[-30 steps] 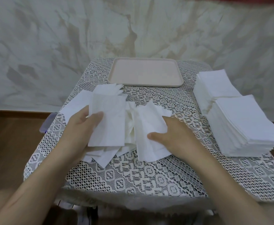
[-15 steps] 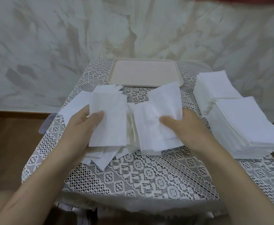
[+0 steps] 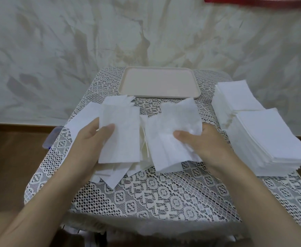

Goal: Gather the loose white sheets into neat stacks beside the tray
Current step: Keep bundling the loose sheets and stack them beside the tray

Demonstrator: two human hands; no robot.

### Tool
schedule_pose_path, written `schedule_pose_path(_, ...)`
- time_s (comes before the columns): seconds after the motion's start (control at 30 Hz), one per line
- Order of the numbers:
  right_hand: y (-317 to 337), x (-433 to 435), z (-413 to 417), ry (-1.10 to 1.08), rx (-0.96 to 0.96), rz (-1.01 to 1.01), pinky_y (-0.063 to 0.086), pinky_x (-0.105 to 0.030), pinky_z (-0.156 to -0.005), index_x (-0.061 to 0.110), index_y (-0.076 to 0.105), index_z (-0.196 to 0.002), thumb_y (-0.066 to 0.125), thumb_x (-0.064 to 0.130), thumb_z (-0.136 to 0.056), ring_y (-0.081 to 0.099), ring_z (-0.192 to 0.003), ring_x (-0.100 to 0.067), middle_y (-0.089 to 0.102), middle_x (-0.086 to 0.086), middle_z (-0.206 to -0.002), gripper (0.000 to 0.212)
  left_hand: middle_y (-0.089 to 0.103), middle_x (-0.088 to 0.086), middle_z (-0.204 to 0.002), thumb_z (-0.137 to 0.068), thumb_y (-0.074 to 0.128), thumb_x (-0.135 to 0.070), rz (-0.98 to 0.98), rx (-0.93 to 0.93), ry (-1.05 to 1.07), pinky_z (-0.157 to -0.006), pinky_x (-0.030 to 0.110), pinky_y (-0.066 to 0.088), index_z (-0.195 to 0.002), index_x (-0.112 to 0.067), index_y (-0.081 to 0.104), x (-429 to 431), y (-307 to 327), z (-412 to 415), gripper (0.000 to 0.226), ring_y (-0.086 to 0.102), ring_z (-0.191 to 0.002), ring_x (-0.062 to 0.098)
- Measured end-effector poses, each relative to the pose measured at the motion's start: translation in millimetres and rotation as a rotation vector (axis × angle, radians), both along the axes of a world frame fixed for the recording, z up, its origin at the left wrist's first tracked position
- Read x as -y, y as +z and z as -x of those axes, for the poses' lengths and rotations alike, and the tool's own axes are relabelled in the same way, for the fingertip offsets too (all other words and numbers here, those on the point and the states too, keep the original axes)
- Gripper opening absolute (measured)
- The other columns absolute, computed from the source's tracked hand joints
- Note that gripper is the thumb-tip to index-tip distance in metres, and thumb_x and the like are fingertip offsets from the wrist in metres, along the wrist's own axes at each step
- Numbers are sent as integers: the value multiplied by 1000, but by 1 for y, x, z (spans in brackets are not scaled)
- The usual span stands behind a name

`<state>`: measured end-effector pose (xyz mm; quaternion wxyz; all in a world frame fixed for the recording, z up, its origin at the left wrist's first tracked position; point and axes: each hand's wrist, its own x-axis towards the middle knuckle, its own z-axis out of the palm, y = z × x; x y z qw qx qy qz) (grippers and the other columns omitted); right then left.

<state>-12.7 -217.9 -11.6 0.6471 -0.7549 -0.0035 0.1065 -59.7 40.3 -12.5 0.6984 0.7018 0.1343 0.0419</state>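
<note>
left hand (image 3: 89,145): thumb on top, fingers under, pinching flat white paper sheets (image 3: 121,136) by their left edge. Risk: edge-only hold, so the free side may droop or fan out.
loose pile of white sheets (image 3: 114,177): fanned out on the white lace tablecloth (image 3: 164,198) below both hands, corners pointing front-left. Risk: dragged along or off the table when the hands lift.
beige rectangular plastic tray (image 3: 159,82): far centre, nothing visible in it. Risk: sheets end up on it, not beside it.
right hand (image 3: 208,145): thumb over, fingers behind, holding wrinkled white sheets (image 3: 172,122) with uneven edges. Risk: goes down crooked if not squared first.
far white sheet stack (image 3: 238,97): right of the tray, looks tidy.
near white sheet stack (image 3: 270,138): just right of the right hand, layers stepped. Risk: a forearm nudge shears or topples it.
</note>
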Motion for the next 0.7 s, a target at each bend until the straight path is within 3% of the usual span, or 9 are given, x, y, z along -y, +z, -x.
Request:
schedule_pose_path(0.13,13,-9,8,-5,9,-207,61,-39,-81,17,75,-99,74,15,-91,77,-93,-17,80,2,-98,8,79,2,-112,-110,51,-24,25,6,-9,-82,47,59,-112,-32,77,4,4,2,28,74,-107,29)
schedule_pose_path(0.3,14,-23,13,13,29,-251,63,-44,-80,16,76,-97,73,13,-91,77,-92,-20,80,-2,-98,7,79,4,-110,-110,49,-31,73,-20,-37,-83,54,63,-103,-39,80,13,3,6,33,73,-108,33)
schedule_pose_path(0.33,13,-27,13,22,29,-238,64,-44,-79,16,76,-96,73,13,-92,77,-91,-21,80,-3,-98,6,80,4,-108,-111,48,-32,76,-15,-53,-80,54,64,-107,-38,79,17,3,7,32,74,-103,33)
schedule_pose_path(0.37,10,-31,14,28,28,-218,64,-43,-78,16,76,-96,73,14,-92,78,-90,-21,80,-2,-97,5,80,3,-101,-111,46,-32,79,-9,-65,-70,45,65,-112,-33,77,21,3,8,31,76,-92,29)
schedule_pose_path(0.43,5,-38,16,35,28,-174,64,-36,-74,18,76,-94,73,16,-93,77,-85,-15,80,3,-93,4,76,-5,-73,-112,43,-29,112,2,-89,-46,23,53,-118,-19,71,28,2,9,31,70,-60,11)
schedule_pose_path(0.5,2,-43,17,45,41,-132,62,-34,-75,20,76,-95,72,19,-94,77,-84,-12,80,7,-91,4,62,-12,-52,-113,39,-27,150,6,-103,-38,15,42,-115,-12,66,34,3,12,30,57,-41,0)
schedule_pose_path(0.6,1,-45,17,35,46,-124,62,-41,-84,20,76,-95,72,20,-95,77,-85,-14,80,6,-91,4,59,-13,-47,-112,39,-29,196,19,-123,-38,14,42,-113,-10,64,36,2,12,32,55,-39,-2)
schedule_pose_path(0.7,1,-48,19,41,51,-131,62,-44,-86,20,76,-95,71,19,-95,77,-85,-14,80,5,-92,5,67,-9,-58,-111,41,-29,208,6,-152,-40,15,44,-117,-10,66,37,6,15,32,60,-44,3)
